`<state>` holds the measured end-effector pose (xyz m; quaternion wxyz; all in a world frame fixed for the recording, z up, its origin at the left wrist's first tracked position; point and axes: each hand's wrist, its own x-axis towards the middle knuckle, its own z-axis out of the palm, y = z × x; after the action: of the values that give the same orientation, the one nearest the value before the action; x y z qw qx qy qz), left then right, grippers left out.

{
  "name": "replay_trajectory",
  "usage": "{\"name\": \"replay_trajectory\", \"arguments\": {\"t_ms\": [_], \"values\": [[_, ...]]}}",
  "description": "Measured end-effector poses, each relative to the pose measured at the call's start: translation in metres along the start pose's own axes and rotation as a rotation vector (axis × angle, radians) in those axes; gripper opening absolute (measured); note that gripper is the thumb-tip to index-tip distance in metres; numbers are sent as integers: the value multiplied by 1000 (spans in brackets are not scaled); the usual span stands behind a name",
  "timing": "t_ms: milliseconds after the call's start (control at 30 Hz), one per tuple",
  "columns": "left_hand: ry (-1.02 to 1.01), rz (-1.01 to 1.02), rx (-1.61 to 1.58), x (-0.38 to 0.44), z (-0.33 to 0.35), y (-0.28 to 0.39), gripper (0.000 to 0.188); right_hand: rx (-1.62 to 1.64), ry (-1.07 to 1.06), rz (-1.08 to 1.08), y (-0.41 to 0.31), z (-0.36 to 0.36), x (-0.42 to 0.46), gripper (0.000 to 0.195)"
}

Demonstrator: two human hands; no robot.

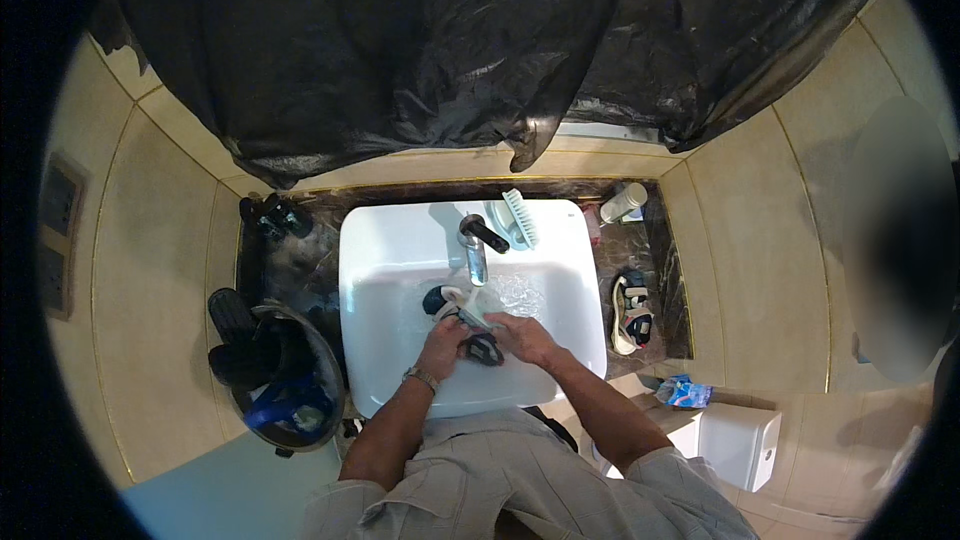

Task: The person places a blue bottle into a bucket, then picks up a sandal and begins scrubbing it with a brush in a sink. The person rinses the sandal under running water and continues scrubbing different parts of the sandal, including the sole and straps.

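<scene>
A dark-and-white strapped sandal (484, 350) is held low in the white washbasin (375, 382), beneath the metal faucet (477, 262). Water runs from the spout onto it and splashes around it. My left hand (444, 349), with a watch on the wrist, grips the sandal's near left side. From the right, my right hand (526, 337) pinches its light edge. My fingers hide part of the straps. A similar sandal (632, 315) lies on the dark stone counter to the right of the basin.
A pale scrub brush (519, 221) rests on the basin's back ledge, bristles sideways. At back right leans a white cylindrical container (624, 202). Left of the basin is a bin (336, 382) holding dark footwear (244, 360) and blue material. Black plastic sheeting (420, 52) hangs over the wall behind.
</scene>
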<state>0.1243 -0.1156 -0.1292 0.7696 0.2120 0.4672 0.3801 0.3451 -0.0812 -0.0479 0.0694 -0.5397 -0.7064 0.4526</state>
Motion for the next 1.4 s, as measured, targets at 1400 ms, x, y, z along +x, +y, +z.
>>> {"name": "replay_trajectory", "arguments": {"t_ms": [1400], "values": [[277,77,-415,25,9,0,18,-15,151,146,28,27,-25,45]]}}
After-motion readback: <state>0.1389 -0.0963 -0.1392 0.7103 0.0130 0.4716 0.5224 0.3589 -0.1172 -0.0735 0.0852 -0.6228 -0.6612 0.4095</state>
